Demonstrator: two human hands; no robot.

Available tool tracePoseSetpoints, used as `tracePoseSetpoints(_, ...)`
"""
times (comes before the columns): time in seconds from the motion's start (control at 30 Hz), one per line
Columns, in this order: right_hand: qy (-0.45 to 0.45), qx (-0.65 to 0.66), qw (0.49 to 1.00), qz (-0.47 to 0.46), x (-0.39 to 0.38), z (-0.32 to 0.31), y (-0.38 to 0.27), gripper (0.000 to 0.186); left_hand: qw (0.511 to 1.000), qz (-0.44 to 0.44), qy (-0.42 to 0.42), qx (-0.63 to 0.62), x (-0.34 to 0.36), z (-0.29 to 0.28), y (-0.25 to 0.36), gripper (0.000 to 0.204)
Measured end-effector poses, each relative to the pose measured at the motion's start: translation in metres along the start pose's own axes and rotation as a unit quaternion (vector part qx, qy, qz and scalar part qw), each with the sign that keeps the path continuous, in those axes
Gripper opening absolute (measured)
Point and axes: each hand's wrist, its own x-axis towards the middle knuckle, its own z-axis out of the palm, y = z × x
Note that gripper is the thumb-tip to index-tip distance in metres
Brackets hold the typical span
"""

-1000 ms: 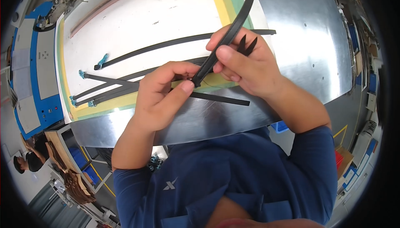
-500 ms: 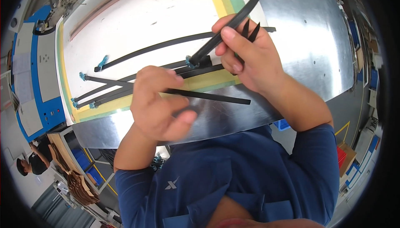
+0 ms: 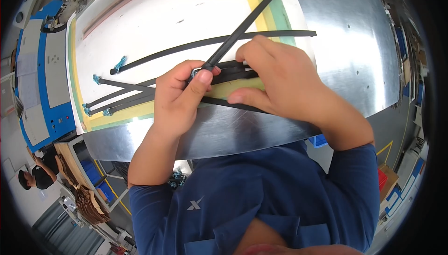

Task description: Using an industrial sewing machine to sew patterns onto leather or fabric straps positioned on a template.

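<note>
My left hand [image 3: 178, 97] pinches the end of a black strap [image 3: 252, 16] between thumb and fingers. Light blue thread [image 3: 195, 72] shows at that end, and the strap slants away to the upper right. Beside it, to the right, my right hand [image 3: 282, 75] is turned palm down, thumb and index finger apart. Black thread snips seen in it a moment ago are now mostly hidden beneath it, hard to tell from the dark straps. Below lie several more black straps [image 3: 172, 51], some crossing, with blue thread tufts [image 3: 120, 63] at their left ends.
A white work sheet [image 3: 140, 31] edged with yellow and green tape lies on a shiny metal table [image 3: 345, 45]. At the left stands a blue and grey machine [image 3: 51, 82]. Farther off at the lower left is another person [image 3: 44, 175], near shelving with blue bins [image 3: 105, 192].
My left hand has moved up and closed on the strap's threaded end. My right hand has released that strap and turned palm down; the snips' pointed blades no longer stick up.
</note>
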Motion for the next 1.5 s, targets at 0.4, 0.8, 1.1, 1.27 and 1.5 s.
tracePoseSetpoints(0.4,0.159,-0.04,0.973,-0.161,0.004,0.004,0.007,0.037,0.999,0.02,-0.042,0.014,-0.003,0.002,0.0,0.028)
tracePoseSetpoints(0.8,0.217,-0.042,0.959,-0.18,0.006,0.013,0.007,0.02,0.999,0.009,-0.054,0.001,-0.004,0.001,-0.001,0.027)
tracePoseSetpoints(1.1,0.165,0.156,0.965,-0.134,0.004,0.016,0.01,0.023,0.998,0.006,-0.062,-0.008,-0.006,0.004,0.002,0.024)
tracePoseSetpoints(1.27,0.103,0.272,0.955,-0.065,0.004,0.01,0.011,0.027,0.997,0.006,-0.072,0.005,-0.006,-0.002,0.003,0.023)
tracePoseSetpoints(1.5,0.137,0.146,0.973,-0.111,0.005,0.017,0.013,0.026,0.998,-0.018,-0.059,0.022,-0.004,-0.004,0.002,0.025)
